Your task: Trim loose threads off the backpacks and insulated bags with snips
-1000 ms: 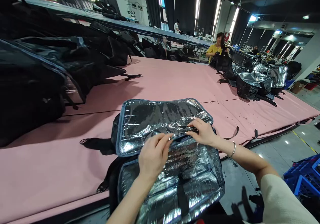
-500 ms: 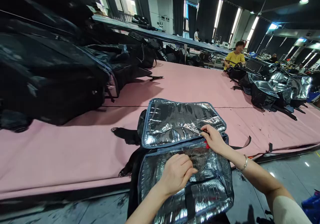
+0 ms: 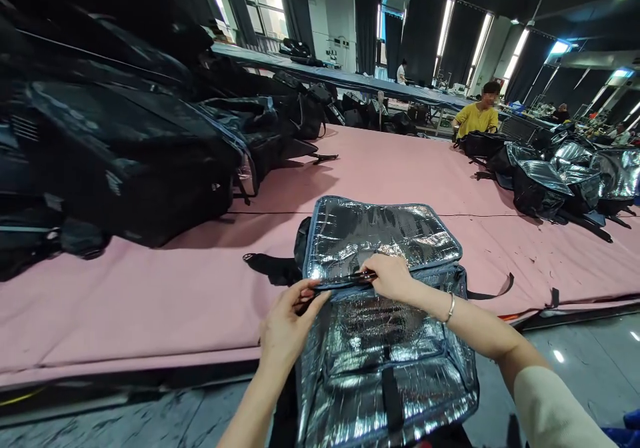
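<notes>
1. Silver lining is exposed in the open bag, which is set at the near edge of the table, its lid laid back.
2. Seam between lid and body is pinched by the left hand, thumb and fingertips nearly together.
3. Dark tool is gripped in the closed right hand, alongside the seam; its tip cannot be made out.
4. Close work on the seam appears to be in hand; a taut edge and careful tool placement are judged necessary next.

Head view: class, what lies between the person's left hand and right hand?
The head view shows blue edging of the open bag and a slim dark tool between left hand and right hand.
</notes>
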Demonstrator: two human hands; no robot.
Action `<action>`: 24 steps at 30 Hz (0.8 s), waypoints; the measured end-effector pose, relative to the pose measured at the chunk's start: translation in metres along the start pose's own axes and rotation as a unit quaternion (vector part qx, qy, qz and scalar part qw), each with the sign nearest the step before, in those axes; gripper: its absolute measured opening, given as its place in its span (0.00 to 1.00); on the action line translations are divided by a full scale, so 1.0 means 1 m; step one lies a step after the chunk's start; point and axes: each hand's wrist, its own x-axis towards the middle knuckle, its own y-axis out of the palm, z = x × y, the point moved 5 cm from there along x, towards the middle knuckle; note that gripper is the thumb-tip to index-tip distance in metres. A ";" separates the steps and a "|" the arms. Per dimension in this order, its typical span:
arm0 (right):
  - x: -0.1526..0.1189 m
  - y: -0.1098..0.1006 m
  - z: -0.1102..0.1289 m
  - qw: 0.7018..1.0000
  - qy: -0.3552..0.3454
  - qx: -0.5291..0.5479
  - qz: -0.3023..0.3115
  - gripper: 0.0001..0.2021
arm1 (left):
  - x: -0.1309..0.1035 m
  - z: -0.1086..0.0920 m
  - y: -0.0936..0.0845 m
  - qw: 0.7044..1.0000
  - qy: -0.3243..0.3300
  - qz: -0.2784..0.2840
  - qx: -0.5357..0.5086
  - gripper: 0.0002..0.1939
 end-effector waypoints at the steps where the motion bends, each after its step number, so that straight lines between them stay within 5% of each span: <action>1: 0.003 0.000 -0.003 1.000 0.021 0.012 0.018 0.08 | 0.003 -0.002 0.003 1.000 -0.006 -0.002 0.000 0.22; 10: 0.024 0.002 -0.013 0.993 0.053 0.050 0.088 0.04 | 0.017 -0.014 0.010 0.997 -0.065 -0.019 0.043 0.16; 24: -0.001 -0.001 -0.003 0.997 0.025 0.070 -0.008 0.11 | 0.001 0.009 0.018 0.974 -0.113 -0.057 -0.190 0.20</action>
